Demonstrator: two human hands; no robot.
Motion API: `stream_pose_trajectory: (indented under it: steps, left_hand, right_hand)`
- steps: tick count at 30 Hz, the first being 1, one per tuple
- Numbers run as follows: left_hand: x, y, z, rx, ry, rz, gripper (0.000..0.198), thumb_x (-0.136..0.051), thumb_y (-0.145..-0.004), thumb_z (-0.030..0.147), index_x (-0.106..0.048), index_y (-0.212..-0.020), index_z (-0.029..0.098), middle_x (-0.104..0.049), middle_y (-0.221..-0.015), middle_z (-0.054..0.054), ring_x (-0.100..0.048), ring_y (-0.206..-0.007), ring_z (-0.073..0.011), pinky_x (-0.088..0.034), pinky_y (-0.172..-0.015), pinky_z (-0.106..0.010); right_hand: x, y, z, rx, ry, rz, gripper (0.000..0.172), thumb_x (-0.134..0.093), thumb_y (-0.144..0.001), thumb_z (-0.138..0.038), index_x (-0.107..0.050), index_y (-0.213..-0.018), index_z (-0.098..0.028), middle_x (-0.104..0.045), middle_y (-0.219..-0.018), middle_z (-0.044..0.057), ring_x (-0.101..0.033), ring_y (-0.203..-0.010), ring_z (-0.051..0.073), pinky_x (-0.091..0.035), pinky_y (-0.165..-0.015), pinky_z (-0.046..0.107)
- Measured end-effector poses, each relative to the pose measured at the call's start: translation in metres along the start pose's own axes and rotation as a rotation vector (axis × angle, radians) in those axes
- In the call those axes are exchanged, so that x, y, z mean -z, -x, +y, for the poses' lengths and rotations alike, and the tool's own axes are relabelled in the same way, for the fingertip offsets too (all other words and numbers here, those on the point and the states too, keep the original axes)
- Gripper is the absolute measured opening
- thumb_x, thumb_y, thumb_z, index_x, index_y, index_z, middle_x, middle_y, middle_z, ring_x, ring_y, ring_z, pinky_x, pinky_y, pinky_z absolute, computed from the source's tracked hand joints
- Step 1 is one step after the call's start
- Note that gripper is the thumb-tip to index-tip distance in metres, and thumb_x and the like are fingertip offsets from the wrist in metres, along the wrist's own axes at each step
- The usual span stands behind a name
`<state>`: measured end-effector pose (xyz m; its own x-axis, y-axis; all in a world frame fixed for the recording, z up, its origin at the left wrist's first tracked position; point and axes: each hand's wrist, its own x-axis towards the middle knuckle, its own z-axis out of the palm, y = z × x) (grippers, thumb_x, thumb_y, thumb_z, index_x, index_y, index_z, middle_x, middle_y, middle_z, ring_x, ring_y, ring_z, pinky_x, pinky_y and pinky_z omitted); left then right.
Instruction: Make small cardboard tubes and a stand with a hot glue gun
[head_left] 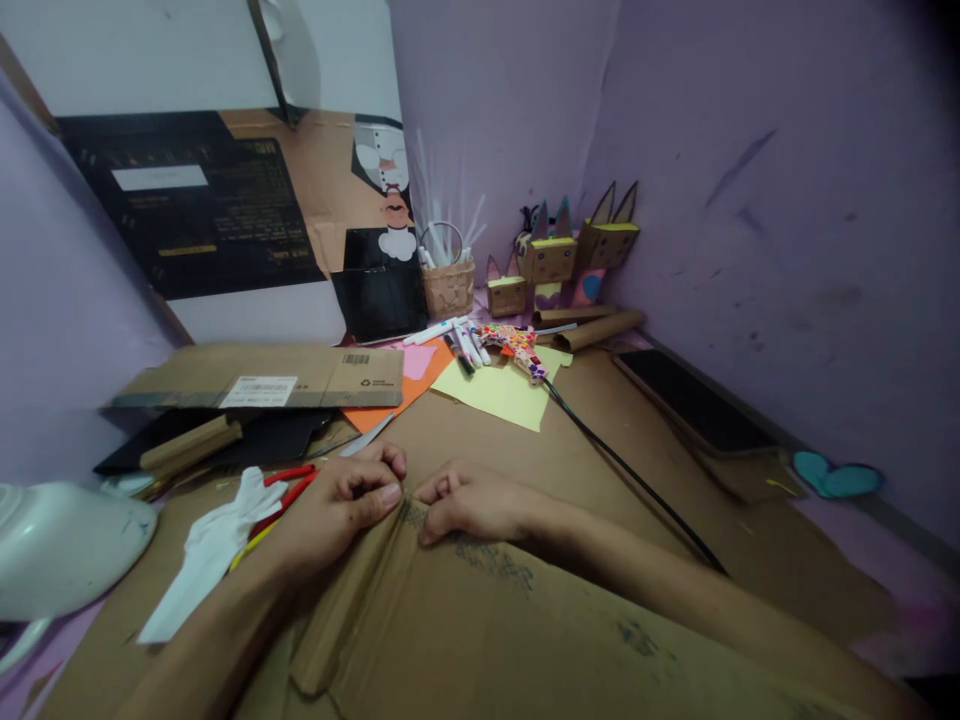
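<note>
A brown cardboard sheet (480,640) with dark printed marks lies in front of me, its left side creased into a narrow rolled strip (337,610). My left hand (360,495) is closed at the far end of this strip, thumb and curled fingers pinching the edge. Just to its right, my right hand (461,500) has its fingers bent and closed on the sheet's far edge, thumb on top. The two hands are a small gap apart. Both palms are hidden. Close to my left hand are a scissor blade (367,437) and red handles (289,485).
A white cloth (221,550) and a white rounded appliance (67,550) stand left. Behind lie flat cardboard (262,375), coloured paper (495,393), markers (466,345) and a patterned glue gun (514,345), its black cord (630,465) running right. A phone-like dark slab (694,400) rests by the wall.
</note>
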<state>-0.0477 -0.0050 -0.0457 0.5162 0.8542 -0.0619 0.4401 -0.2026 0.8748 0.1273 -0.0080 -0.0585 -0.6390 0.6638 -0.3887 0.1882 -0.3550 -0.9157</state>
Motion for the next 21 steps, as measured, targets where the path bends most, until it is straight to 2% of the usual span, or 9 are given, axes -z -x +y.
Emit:
stream_pose_trajectory:
  steps: [13, 17, 19, 21]
  left_hand:
    - [-0.006, -0.001, 0.004, 0.064, 0.099, 0.012, 0.027, -0.054, -0.073, 0.034, -0.053, -0.053, 0.016, -0.049, -0.089, -0.004, -0.047, -0.081, -0.0191, -0.035, -0.073, -0.030]
    - [-0.002, -0.003, 0.007, 0.024, 0.017, 0.095, 0.025, -0.053, -0.075, 0.037, -0.057, -0.060, 0.017, -0.055, -0.089, -0.004, -0.050, -0.085, -0.0205, -0.037, -0.076, -0.030]
    - [0.000, -0.003, 0.009, 0.033, 0.054, 0.163, 0.022, -0.056, -0.074, 0.038, -0.059, -0.066, 0.018, -0.058, -0.086, -0.003, -0.052, -0.082, -0.0197, -0.038, -0.073, -0.028]
    - [0.001, -0.001, 0.011, 0.063, 0.154, 0.225, 0.021, -0.060, -0.072, 0.039, -0.061, -0.070, 0.018, -0.059, -0.081, -0.002, -0.052, -0.075, -0.0173, -0.039, -0.067, -0.025]
  right_hand:
    - [0.002, 0.002, -0.006, 0.011, -0.036, 0.008, 0.029, -0.058, -0.055, -0.003, -0.038, -0.038, -0.015, -0.032, -0.032, -0.013, -0.025, -0.033, 0.002, -0.017, -0.036, 0.018]
    - [0.011, 0.004, -0.006, -0.010, -0.084, 0.013, 0.017, -0.059, -0.057, -0.009, -0.048, -0.046, -0.016, -0.042, -0.039, -0.010, -0.035, -0.037, 0.004, -0.026, -0.039, 0.018]
    - [0.017, 0.004, -0.003, -0.033, -0.159, 0.002, 0.007, -0.062, -0.057, -0.014, -0.055, -0.055, -0.015, -0.051, -0.046, -0.007, -0.043, -0.040, 0.006, -0.033, -0.042, 0.018]
    - [0.019, 0.003, 0.000, -0.020, -0.257, -0.033, 0.010, -0.066, -0.058, -0.020, -0.059, -0.063, -0.014, -0.057, -0.052, -0.005, -0.050, -0.043, 0.007, -0.039, -0.046, 0.019]
